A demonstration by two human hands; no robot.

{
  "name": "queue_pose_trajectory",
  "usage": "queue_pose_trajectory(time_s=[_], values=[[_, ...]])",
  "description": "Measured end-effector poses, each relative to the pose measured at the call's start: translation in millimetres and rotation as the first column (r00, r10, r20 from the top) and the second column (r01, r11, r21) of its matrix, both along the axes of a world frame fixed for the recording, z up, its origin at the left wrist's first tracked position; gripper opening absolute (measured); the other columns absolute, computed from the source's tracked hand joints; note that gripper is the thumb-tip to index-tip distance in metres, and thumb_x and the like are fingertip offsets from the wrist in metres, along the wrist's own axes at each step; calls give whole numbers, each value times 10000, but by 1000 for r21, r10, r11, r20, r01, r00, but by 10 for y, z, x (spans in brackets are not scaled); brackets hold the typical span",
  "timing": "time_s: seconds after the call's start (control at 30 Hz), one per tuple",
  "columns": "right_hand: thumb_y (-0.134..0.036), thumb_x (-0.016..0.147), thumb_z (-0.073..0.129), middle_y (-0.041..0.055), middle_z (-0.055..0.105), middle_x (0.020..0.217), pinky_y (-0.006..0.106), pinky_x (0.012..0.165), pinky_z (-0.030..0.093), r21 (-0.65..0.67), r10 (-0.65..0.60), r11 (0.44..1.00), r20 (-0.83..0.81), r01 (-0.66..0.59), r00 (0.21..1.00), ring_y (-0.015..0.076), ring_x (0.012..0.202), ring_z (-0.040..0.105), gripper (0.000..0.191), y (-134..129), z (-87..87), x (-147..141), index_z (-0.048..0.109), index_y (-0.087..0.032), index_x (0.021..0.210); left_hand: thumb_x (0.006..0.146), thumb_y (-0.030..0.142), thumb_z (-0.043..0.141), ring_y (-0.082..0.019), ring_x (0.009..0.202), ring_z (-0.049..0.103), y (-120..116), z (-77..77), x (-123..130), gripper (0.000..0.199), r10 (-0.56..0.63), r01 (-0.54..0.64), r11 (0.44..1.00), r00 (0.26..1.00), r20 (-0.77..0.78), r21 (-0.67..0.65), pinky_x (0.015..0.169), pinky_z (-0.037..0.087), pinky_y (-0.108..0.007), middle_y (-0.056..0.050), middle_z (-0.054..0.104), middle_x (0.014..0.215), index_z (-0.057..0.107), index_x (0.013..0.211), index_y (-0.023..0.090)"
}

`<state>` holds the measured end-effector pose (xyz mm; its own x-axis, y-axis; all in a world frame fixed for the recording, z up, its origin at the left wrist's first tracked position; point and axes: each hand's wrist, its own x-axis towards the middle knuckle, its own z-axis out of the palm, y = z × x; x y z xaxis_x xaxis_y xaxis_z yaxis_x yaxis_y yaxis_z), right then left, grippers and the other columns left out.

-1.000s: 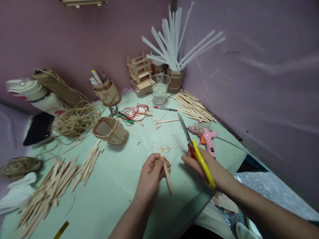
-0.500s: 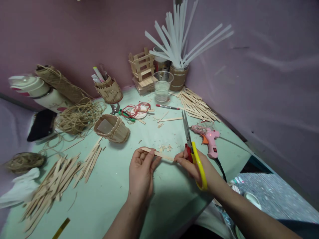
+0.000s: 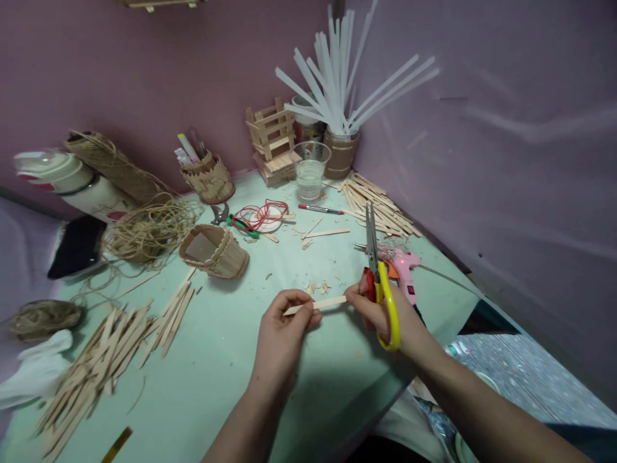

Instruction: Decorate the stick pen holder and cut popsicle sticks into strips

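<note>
A flat pale wooden craft stick (image 3: 315, 304) is held just above the pale green bench (image 3: 226, 360), its long axis nearly level and running left to right between the hands. The left hand (image 3: 284, 331) is closed on its left end by fingertips and thumb. The right hand (image 3: 385, 315) pinches its right end, while yellow-and-red-handled scissors (image 3: 378, 276) are carried in the same hand, blades shut and pointing away. The stick's ends are covered by fingers. A pink glue gun (image 3: 402, 267) lies just beyond the scissors, partly hidden. Small wood offcuts (image 3: 318, 286) lie near the stick.
</note>
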<state>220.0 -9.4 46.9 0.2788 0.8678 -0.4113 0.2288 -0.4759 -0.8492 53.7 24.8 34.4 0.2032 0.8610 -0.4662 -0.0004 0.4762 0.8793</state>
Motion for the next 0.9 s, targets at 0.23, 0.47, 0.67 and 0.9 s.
queue_pose_trajectory(time_s=[0.23,0.47,0.67,0.9], values=[[-309,716,537,-80,411,500,233,409,295,27,-67,997,-65,68,996,102,420,385,177,-41,-116,27,375,-245,691,842,184,594,-192,851,592,-55,-91,-54,119,110,499,454,790,-603,738,793,410,-371,-40,685,880,691,910,199],[-334,750,557,-81,399,513,233,433,286,26,-3,1000,-64,5,998,96,438,372,190,-94,-118,39,405,-235,694,869,131,517,-191,732,591,-158,-194,12,188,131,659,263,699,-703,705,662,417,-330,-75,690,815,679,963,147],[-510,860,457,-70,420,539,257,478,314,17,55,998,-55,-54,997,110,455,386,308,-147,-107,26,438,-222,755,829,267,576,-158,720,615,-105,-105,38,137,-219,331,879,919,-327,343,677,485,-285,-57,672,786,667,834,165],[-478,858,493,-30,506,713,271,599,349,-62,362,932,124,-357,924,153,653,469,275,-312,50,-7,392,-229,803,676,340,752,-115,699,595,-62,-46,66,296,-77,101,987,979,188,-122,668,528,-256,-7,609,752,594,836,148]])
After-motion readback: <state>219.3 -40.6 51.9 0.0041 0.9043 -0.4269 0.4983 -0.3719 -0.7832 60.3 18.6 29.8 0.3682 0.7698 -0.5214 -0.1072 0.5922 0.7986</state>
